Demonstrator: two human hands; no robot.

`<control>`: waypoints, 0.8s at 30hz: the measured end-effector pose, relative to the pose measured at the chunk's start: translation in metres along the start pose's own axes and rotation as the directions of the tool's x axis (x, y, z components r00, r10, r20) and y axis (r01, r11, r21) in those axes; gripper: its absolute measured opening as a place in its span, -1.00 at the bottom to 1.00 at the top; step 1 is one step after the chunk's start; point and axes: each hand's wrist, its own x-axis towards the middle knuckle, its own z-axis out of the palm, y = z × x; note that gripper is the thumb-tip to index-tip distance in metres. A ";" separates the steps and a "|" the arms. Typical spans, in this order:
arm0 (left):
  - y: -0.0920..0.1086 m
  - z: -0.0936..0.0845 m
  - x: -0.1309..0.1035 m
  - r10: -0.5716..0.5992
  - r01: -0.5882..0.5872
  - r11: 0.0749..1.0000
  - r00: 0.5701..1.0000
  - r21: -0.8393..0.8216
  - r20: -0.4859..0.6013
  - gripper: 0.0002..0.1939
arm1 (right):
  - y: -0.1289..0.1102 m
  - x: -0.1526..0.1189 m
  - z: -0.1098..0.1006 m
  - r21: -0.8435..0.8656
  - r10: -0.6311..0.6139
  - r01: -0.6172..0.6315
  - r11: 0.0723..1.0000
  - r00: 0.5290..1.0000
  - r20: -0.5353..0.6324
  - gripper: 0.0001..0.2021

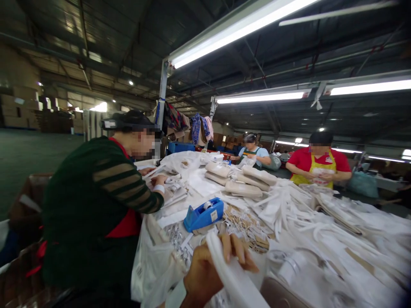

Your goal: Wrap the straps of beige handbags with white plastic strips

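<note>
My left hand (205, 269) reaches in from the bottom, with a pale band at the wrist. Its fingers are closed around a long, soft white strip (234, 273), perhaps wrapped or padded; its exact kind cannot be made out. The strip slants down to the right and leaves the bottom of the view. Just beyond the hand stands a blue tape dispenser (205, 214), beside a heap of small brown tags with white strings (245, 226). A beige-brown item (279, 295) lies right of the strip, partly cut off. My right hand is out of view.
White strips and wrapping (298, 209) cover the table's right side. Wrapped beige bundles (244, 188) lie in the middle. A co-worker in dark green (86, 214) leans over the left side; two other people (321, 162) work across the table. Clear plastic bags (154, 261) hang at the near edge.
</note>
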 end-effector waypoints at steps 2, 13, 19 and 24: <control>0.001 -0.002 -0.002 0.013 -0.013 1.000 0.999 -0.016 -0.036 -0.88 | 0.004 0.005 0.033 -0.023 -0.047 0.047 0.999 0.999 0.008 -0.54; 0.011 -0.003 -0.001 0.056 -0.064 0.991 0.996 -0.117 -0.066 -0.81 | -0.007 -0.024 0.111 0.041 -0.091 0.094 0.995 0.994 -0.061 -0.52; 0.017 -0.006 -0.003 0.064 -0.073 0.993 0.993 -0.088 -0.098 -0.75 | 0.006 -0.022 0.098 -0.033 -0.132 0.131 0.991 0.991 -0.026 -0.57; 0.023 -0.013 -0.005 0.072 -0.078 0.996 0.989 -0.043 -0.129 -0.74 | 0.009 -0.023 0.107 0.045 -0.095 0.097 0.994 0.995 -0.028 -0.50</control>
